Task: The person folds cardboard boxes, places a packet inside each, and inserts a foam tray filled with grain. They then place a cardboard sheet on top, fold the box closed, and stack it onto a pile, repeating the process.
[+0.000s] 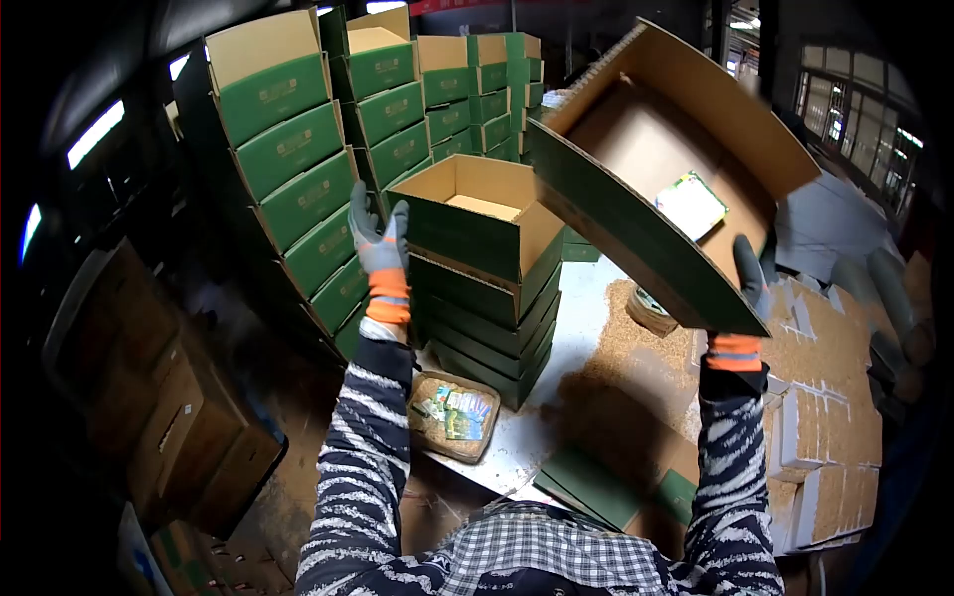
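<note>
Two gloved hands were raised in front of the person, both in grey gloves with orange cuffs over striped sleeves. The right hand [752, 278] clasped the lower corner of a tilted carton [636, 214], fingers curled up behind its green wall. That carton hung in the air at about two o'clock from the middle of the view, its open mouth turned toward the camera and its brown flaps spread. A small pale packet [692, 205] lay inside it against the brown bottom.

The left hand [381, 243] was flat and open, fingers stretched upward and close together, holding nothing. It stood at nine o'clock of the open top box [477, 214], just beside that box's left corner; whether it touched the box I cannot tell. The top box crowned a stack of green cartons [487, 318] standing on the pale surface [586, 308].

At seven o'clock from the stack, near the surface's edge, sat a wicker basket [452, 415] with coloured packets in it. Loose tan grains [636, 343] were scattered at four o'clock from the stack, under the tilted carton. A flattened green carton [596, 487] lay at six o'clock, near the person's chest. Leaning rows of green cartons [298, 189] rose at ten o'clock, and more stood at twelve o'clock [477, 89].
</note>
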